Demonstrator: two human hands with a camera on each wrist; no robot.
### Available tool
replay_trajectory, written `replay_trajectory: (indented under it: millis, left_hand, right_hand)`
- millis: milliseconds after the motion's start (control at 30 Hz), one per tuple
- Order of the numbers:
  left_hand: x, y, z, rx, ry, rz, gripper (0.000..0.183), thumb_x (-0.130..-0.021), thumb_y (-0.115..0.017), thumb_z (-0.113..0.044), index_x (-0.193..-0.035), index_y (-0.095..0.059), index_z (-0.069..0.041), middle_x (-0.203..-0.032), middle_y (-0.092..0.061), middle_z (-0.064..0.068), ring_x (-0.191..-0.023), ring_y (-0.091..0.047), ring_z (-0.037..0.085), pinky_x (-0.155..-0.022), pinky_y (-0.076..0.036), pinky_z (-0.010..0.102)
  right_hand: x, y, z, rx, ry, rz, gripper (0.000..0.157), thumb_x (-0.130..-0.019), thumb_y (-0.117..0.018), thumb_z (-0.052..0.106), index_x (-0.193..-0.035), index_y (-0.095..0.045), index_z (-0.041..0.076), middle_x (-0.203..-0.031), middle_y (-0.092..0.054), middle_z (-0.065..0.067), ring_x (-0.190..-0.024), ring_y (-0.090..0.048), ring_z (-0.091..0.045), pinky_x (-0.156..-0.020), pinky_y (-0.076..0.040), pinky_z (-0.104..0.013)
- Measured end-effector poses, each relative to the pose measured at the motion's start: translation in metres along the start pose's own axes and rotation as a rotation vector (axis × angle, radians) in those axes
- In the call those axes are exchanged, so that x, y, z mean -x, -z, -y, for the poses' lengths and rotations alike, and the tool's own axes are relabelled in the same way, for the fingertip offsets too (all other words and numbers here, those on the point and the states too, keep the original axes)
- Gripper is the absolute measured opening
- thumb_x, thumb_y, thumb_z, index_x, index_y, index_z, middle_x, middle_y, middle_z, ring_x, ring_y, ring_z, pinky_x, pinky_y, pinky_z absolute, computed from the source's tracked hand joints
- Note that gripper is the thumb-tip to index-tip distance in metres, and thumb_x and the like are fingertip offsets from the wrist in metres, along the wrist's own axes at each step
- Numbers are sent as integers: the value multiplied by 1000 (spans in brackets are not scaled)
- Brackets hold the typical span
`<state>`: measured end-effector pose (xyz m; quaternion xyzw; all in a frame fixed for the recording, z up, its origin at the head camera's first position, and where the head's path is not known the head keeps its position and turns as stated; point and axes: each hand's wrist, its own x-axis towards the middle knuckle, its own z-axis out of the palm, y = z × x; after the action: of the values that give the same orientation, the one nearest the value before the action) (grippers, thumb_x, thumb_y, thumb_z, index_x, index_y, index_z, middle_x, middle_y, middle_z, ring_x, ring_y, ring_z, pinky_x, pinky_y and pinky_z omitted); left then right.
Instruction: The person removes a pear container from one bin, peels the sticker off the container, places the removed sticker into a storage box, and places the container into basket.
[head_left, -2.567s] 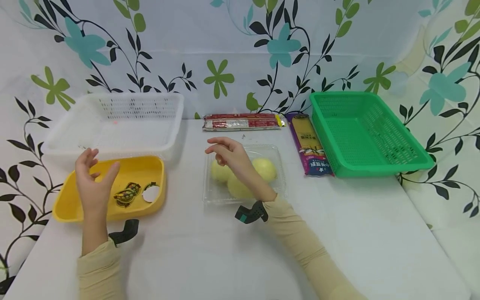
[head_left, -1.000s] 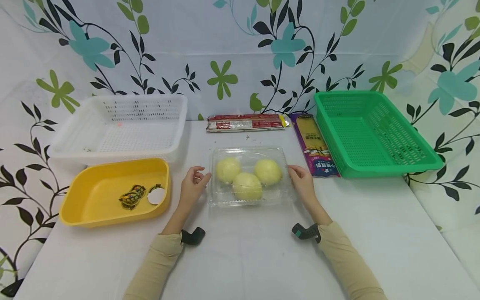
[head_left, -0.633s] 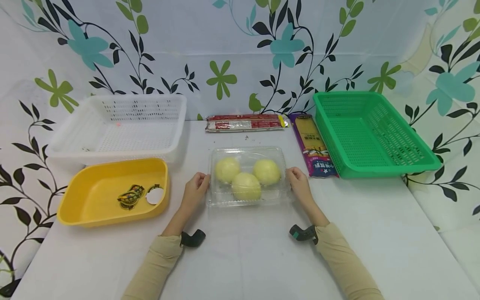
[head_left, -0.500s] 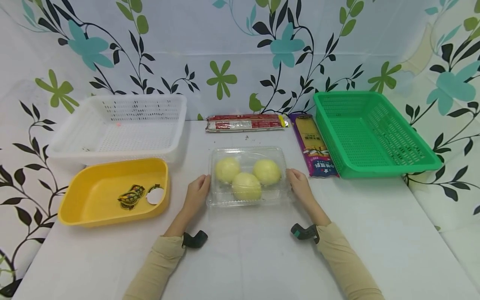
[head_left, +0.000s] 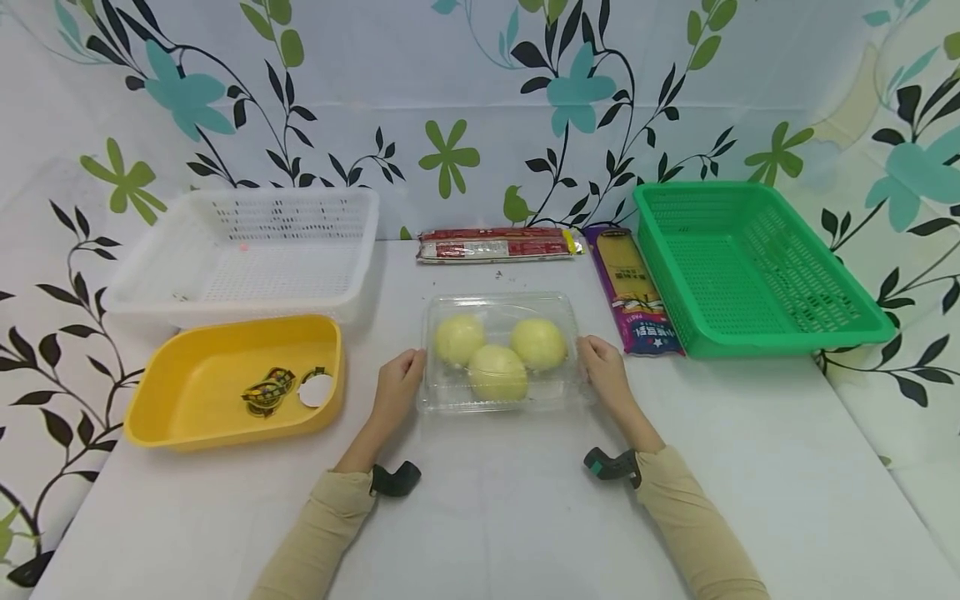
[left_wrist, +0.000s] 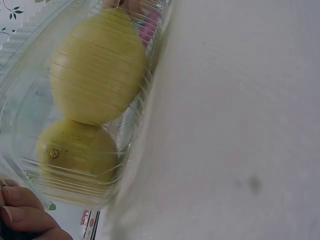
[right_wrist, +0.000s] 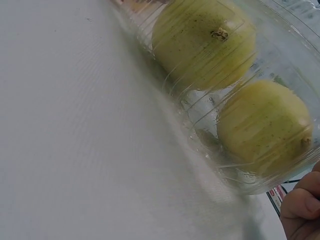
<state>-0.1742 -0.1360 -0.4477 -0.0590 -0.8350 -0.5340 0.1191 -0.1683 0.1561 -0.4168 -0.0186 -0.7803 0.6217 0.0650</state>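
A clear plastic clamshell box with three pale yellow-green pears inside stands in the middle of the white table. My left hand pinches the box's left rim with curled fingers, its thumb side toward the box. On the opposite side, my right hand pinches the right rim in the same way. Up close in the left wrist view, two pears show through the ribbed plastic, and curled fingers are at the near corner. The right wrist view has the speckled pears and curled right fingers.
A yellow tray holding small dark-patterned packets and a white disc stands at left, before a white basket. Behind the box lies a long red packet. A purple packet leans beside the green basket at right.
My left hand has come right from over the yellow tray to the box's left rim, its fingers closing there. My right hand has gone from above the box to its right rim.
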Motion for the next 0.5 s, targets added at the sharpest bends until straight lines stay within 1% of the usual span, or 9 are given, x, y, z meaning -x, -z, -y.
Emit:
replay_trajectory:
  millis: [67, 133, 300, 367, 433, 500]
  left_hand:
    - [-1, 0, -1, 1, 4, -5, 37, -92, -44, -16, -56, -38, -9, -49, -34, -2, -47, -31, 14, -44, -25, 25]
    - [-2, 0, -2, -1, 10, -12, 37, -92, -44, -16, -56, -38, -9, -49, -35, -1, -46, -32, 14, -43, -25, 25]
    - [-5, 1, -7, -14, 4, -5, 38, -92, -44, -16, -55, -38, -9, -47, -35, 0, -44, -31, 13, -41, -25, 24]
    - [-7, 3, -12, -13, 7, 6, 39, -93, -43, -17, -55, -39, -8, -47, -36, 0, -43, -30, 12, -41, -26, 24]
    - [-8, 6, -18, -4, 14, 13, 39, -93, -43, -18, -56, -39, -8, -47, -36, 0, -42, -30, 12, -41, -26, 25]
    - [-9, 11, -24, 15, 39, 20, 40, -94, -43, -20, -56, -39, -7, -47, -36, 0, -42, -31, 12, -41, -26, 25]
  right_hand:
    - [-2, 1, -1, 4, 8, -7, 31, -93, -43, 8, -64, -42, -1, -50, -34, 1, -40, -30, -2, -39, -24, -19]
    - [-3, 1, -2, -1, 19, 5, 32, -94, -43, 8, -63, -41, 0, -50, -34, 1, -40, -30, -3, -38, -24, -20]
    - [-16, 7, -15, 30, 37, 24, 34, -94, -44, 13, -62, -41, 3, -49, -36, 1, -41, -32, -5, -39, -26, -21]
    - [-20, 9, -19, 46, 41, 18, 35, -94, -44, 15, -62, -41, 4, -49, -36, 0, -42, -33, -8, -39, -26, -22]
    - [-22, 10, -18, 62, 49, 19, 35, -94, -44, 18, -62, -39, 4, -50, -36, -1, -44, -33, -10, -40, -27, -23]
    - [-24, 10, -14, 50, 55, 28, 35, -94, -44, 19, -63, -39, 4, -51, -36, -2, -45, -33, -11, -40, -27, -23]
